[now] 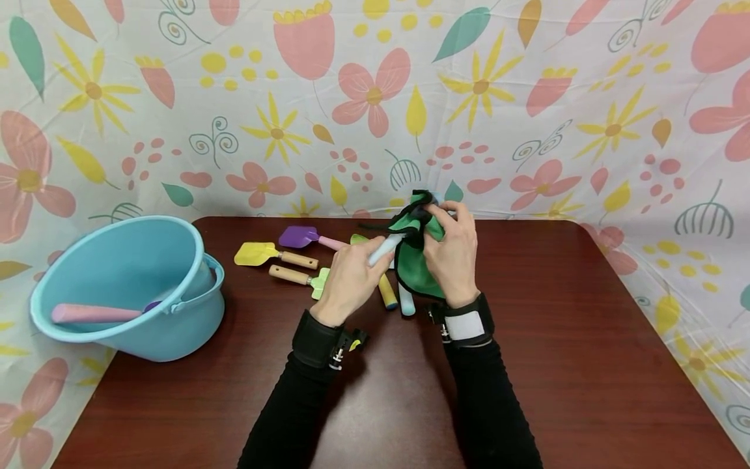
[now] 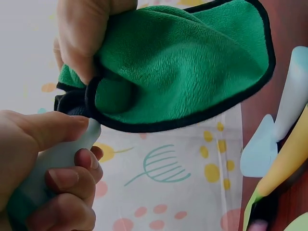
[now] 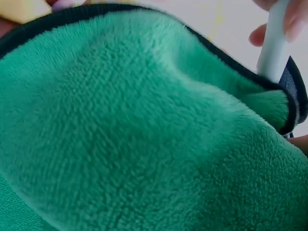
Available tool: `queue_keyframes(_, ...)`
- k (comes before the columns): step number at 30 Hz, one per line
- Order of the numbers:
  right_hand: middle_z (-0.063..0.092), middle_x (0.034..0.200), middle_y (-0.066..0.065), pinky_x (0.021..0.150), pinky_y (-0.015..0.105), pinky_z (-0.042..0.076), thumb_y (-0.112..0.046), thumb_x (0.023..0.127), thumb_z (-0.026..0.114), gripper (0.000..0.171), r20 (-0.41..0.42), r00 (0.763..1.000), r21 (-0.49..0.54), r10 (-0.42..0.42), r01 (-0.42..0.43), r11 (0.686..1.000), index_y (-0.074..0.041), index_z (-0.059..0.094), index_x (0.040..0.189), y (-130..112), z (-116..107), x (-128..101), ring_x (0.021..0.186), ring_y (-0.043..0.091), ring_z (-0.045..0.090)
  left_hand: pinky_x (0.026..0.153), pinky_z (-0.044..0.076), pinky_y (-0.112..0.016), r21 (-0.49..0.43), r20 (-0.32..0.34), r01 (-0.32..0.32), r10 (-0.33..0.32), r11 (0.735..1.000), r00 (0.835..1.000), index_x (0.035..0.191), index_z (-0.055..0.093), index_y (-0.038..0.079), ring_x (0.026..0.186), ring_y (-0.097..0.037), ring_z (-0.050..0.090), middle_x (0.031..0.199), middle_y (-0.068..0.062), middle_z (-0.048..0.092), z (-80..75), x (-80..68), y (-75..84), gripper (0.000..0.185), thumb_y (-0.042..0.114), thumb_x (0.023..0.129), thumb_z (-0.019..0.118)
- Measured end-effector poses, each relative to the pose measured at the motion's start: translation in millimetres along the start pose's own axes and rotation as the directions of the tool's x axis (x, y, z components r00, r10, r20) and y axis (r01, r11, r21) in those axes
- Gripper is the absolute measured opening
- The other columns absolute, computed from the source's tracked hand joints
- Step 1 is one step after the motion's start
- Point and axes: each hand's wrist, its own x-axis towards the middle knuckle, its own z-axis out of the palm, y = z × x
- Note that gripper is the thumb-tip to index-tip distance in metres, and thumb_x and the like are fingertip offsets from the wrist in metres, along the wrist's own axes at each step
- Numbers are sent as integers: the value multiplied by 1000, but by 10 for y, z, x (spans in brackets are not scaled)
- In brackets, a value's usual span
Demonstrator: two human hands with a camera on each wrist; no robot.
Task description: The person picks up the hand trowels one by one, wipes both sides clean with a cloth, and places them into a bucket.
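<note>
Brown bench (image 1: 586, 339); blue bucket (image 1: 170, 342) at its left edge. Green cloth (image 1: 415, 270) toward far middle, bunched. Yellow trowel (image 1: 259, 253) and purple trowel (image 1: 302, 237) lie left of it. Right hand (image 1: 456, 257) pinches the cloth; left hand (image 1: 350, 279) grips a pale-blue handle (image 1: 387, 249), its far end at the cloth.

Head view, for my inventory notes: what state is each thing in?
Green cloth: bunched, held in right hand
Pale-blue-handled tool: gripped in left hand, partly covered by cloth
Blue bucket: pink-handled tool inside
Yellow shovel: lying on table
Purple shovel: lying on table
Light-green tool: lying, partly hidden
Yellow-handled tool: lying, partly hidden
Second pale-blue-handled tool: lying, partly hidden
</note>
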Motion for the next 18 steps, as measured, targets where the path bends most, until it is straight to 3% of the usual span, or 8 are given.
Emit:
queue_keyframes(5,54,116,23,84,51,40,4,86,65,32,-46,998,-7,37,-37,999,0,69,117,75,-73,29,98,40,50,48,33,-26,-33,30,-3,4,999,1000,122,68,8,46,-10,42,63,1,50,29,-2,1,27,20,98,61)
queue_keyframes(18,51,117,23,81,49,40,4,86,65,35,-65,993,-1,97,-97,995,-3,68,120,137,-208,57,97,39,50,47,27,-25,-110,62,59,-53,992,997,122,68,10,44,-10,33,59,1,44,-2,-13,25,27,22,99,60)
